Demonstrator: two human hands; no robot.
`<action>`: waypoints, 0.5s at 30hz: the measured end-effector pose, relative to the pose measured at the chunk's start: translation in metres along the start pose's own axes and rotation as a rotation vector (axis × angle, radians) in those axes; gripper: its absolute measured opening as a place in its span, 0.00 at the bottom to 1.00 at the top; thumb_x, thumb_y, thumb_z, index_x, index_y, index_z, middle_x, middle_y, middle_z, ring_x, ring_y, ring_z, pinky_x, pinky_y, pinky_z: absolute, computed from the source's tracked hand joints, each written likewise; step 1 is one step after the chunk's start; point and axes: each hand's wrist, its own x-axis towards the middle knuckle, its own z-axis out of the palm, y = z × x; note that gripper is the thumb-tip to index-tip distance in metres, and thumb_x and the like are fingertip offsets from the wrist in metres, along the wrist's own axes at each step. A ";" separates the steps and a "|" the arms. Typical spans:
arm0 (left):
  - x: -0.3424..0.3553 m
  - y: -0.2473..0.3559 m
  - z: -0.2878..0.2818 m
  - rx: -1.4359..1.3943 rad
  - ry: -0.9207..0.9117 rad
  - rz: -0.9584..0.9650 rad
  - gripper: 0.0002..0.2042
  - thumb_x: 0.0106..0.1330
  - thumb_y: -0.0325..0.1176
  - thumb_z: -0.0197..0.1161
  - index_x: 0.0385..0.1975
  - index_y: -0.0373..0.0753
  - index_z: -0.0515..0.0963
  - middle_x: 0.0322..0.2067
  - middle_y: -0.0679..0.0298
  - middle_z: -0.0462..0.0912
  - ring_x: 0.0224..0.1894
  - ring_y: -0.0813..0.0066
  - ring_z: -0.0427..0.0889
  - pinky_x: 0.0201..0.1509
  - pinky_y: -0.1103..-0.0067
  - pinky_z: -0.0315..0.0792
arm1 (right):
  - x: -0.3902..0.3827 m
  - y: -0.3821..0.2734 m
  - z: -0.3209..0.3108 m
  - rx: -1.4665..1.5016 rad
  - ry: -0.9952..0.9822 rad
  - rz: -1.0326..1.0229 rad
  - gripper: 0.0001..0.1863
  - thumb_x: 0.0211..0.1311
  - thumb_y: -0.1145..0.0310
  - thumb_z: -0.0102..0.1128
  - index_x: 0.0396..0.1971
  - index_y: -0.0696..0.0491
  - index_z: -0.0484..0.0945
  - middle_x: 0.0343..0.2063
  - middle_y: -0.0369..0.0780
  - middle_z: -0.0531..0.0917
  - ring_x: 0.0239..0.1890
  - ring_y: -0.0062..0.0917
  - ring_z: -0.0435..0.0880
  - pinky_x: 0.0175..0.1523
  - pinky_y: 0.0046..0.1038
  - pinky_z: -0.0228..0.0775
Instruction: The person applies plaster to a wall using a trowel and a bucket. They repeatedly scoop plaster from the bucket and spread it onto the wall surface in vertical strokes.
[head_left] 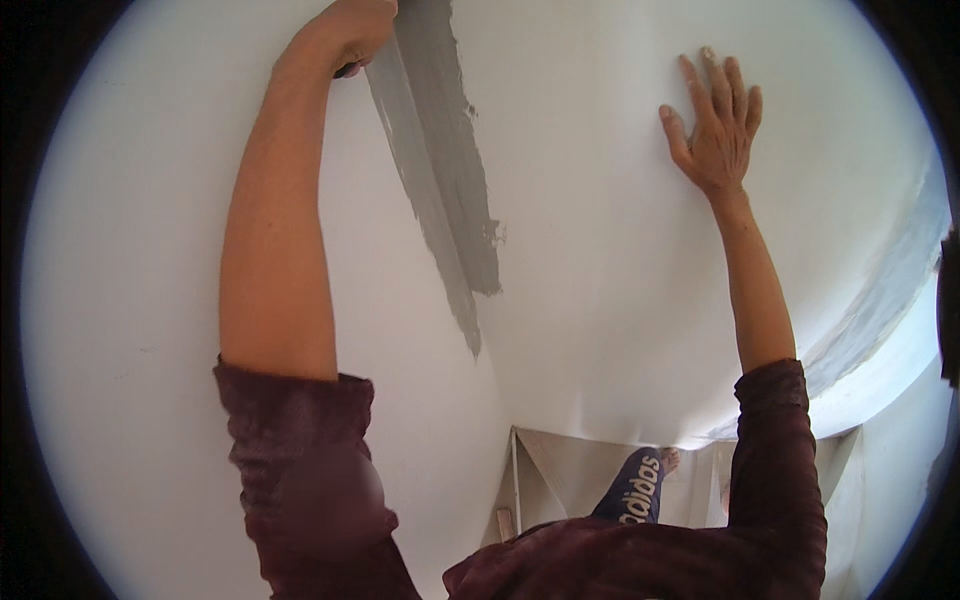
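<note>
The left wall [130, 240] spreads out to the left of the left hand [345, 35] and below it. Under that hand, its bare forearm [275, 220] drops to a maroon sleeve [300, 430], pushed up to the elbow. The left hand is curled in at the upper edge of the view; a small dark patch shows under its fingers, and I cannot tell what, if anything, they clasp.

Just right of this hand and slanting down from it runs the strip [455, 150], wet-looking grey, along the corner between the walls. Its lighter side lies on the left wall, its darker, broader side on the right wall [590, 250], both with ragged ends well below the hand.

Far below and right of the left hand are a blue trouser leg [627, 490], a bare foot [670, 460] and pale floor [683, 498].

Well right of the strip, the right hand [718, 140] lies palm to the right wall, fingers fanned, with pale smudges on the tips. Below it and to its right, a bluish-grey band [870, 310] curves along that wall.
</note>
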 end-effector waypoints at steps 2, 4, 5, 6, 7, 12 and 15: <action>-0.010 -0.007 0.017 -0.053 -0.059 -0.010 0.19 0.71 0.30 0.38 0.57 0.30 0.66 0.32 0.45 0.79 0.27 0.57 0.74 0.31 0.64 0.69 | -0.001 -0.004 -0.002 -0.002 -0.013 0.008 0.29 0.60 0.52 0.55 0.62 0.38 0.67 0.65 0.32 0.64 0.71 0.29 0.52 0.73 0.43 0.32; -0.034 0.004 0.037 -0.246 -0.064 -0.058 0.20 0.73 0.38 0.38 0.60 0.41 0.67 0.45 0.48 0.80 0.48 0.46 0.78 0.54 0.59 0.71 | 0.004 -0.008 -0.003 0.058 0.047 -0.019 0.28 0.60 0.52 0.56 0.62 0.38 0.68 0.65 0.32 0.65 0.70 0.29 0.53 0.72 0.43 0.32; -0.037 0.000 0.051 -0.211 -0.010 -0.023 0.20 0.73 0.38 0.38 0.61 0.41 0.66 0.47 0.47 0.79 0.50 0.46 0.77 0.56 0.60 0.70 | 0.005 -0.010 -0.002 0.076 0.056 -0.025 0.28 0.60 0.52 0.56 0.62 0.38 0.68 0.64 0.32 0.65 0.70 0.29 0.53 0.72 0.42 0.32; -0.036 -0.002 0.074 -0.187 0.047 0.023 0.20 0.73 0.37 0.38 0.61 0.42 0.66 0.49 0.47 0.78 0.52 0.46 0.76 0.58 0.62 0.69 | 0.005 -0.007 -0.003 0.080 0.064 -0.037 0.28 0.60 0.52 0.56 0.61 0.38 0.68 0.64 0.32 0.66 0.70 0.28 0.54 0.72 0.42 0.32; -0.036 -0.006 0.094 -0.150 0.101 0.066 0.20 0.74 0.37 0.38 0.62 0.42 0.65 0.51 0.47 0.77 0.54 0.47 0.75 0.59 0.63 0.68 | 0.003 -0.007 -0.001 0.091 0.073 -0.038 0.28 0.60 0.51 0.56 0.61 0.37 0.69 0.64 0.32 0.66 0.70 0.28 0.54 0.73 0.42 0.33; -0.050 -0.012 0.154 -0.383 0.193 0.025 0.21 0.74 0.40 0.39 0.66 0.48 0.61 0.55 0.46 0.74 0.57 0.48 0.72 0.62 0.65 0.66 | 0.006 -0.011 -0.001 0.110 0.085 -0.033 0.28 0.59 0.52 0.58 0.61 0.37 0.69 0.63 0.31 0.67 0.70 0.26 0.55 0.73 0.41 0.32; -0.061 0.008 0.174 -0.488 0.197 -0.023 0.22 0.74 0.41 0.39 0.67 0.50 0.60 0.54 0.47 0.74 0.56 0.47 0.72 0.62 0.65 0.66 | 0.004 -0.007 -0.003 0.097 0.070 -0.030 0.28 0.58 0.52 0.59 0.61 0.36 0.69 0.63 0.31 0.68 0.70 0.26 0.55 0.73 0.41 0.33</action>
